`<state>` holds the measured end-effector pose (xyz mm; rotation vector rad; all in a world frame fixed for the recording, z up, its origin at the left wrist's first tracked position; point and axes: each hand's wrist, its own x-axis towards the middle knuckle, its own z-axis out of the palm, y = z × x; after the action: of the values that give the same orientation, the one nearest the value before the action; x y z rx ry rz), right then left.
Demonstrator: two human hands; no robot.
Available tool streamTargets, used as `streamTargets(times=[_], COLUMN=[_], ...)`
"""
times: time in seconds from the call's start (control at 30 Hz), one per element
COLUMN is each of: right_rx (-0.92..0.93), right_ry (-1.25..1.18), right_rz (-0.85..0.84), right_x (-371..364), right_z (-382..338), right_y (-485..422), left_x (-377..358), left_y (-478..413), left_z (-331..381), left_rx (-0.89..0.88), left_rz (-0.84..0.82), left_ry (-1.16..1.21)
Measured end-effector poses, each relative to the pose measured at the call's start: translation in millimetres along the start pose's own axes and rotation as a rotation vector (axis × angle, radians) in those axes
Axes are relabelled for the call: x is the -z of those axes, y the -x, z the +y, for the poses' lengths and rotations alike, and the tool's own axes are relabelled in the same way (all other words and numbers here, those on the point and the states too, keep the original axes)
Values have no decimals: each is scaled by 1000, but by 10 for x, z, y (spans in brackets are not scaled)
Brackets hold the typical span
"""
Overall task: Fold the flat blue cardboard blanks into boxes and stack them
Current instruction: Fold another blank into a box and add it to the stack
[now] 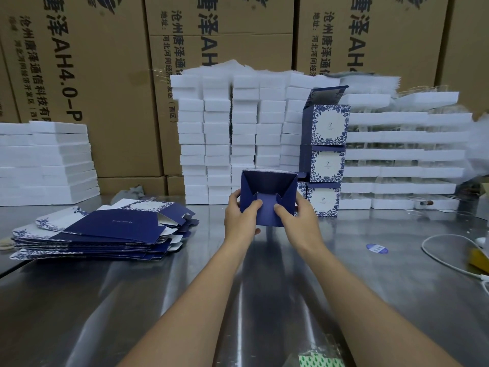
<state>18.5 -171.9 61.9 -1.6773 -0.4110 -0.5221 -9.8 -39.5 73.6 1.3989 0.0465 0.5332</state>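
Half-folded box (268,192) held above desk (238,287) centre, bottom flaps facing near; left hand (239,218) and right hand (296,221) gripping opposite sides, thumbs pressing centre flap. Finished stack (326,160) just far-right, nearer right hand.

Place: we take this for a packing room or warehouse bench.
Backdrop: we see big brown shipping cartons (87,83) with printed Chinese lettering stacked as a wall.
Bench: a bare steel table (105,300).
Stock: white foam slabs (227,133) in tall piles, flat blue blanks (100,231) heaped at left, folded blue boxes (326,160) stacked by the foam.
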Motion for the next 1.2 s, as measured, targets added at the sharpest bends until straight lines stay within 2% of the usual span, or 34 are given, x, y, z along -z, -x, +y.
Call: streamTargets(times=[0.13, 0.23, 0.43, 0.53, 0.6, 0.67, 0.77, 0.93, 1.07, 1.2], right_rx=[-12, -93, -135, -35, 13, 21, -48, -75, -123, -135], right_ry=[-66, -166, -289, -203, -34, 30, -69, -75, -37, -141], right_rz=[4, 12, 76, 12, 30, 46, 53, 39, 117, 207], right_x=[11, 24, 30, 26, 17, -2, -19, -24, -15, 49], right_z=[-52, -140, -244, -175, -95, -51, -82, -122, -121, -139], right_y=[22, 32, -35, -42, -33, -27, -12, 15, 2, -68], left_x=[0, -1, 63, 129, 156, 160, 141, 114, 113, 134], left_y=[9, -11, -103, -119, -126, -153, -161, -134, -117, -123], left_z=[46, 57, 46, 83, 107, 110, 98, 60, 71, 89], left_rx=[27, 43, -15, -29, -43, -51, -90, -149, -199, -187], left_rz=[-25, -29, 42, 50, 61, 82, 115, 131, 178, 198], left_ry=[53, 121, 132, 172, 179, 171, 144, 27, -39, -4])
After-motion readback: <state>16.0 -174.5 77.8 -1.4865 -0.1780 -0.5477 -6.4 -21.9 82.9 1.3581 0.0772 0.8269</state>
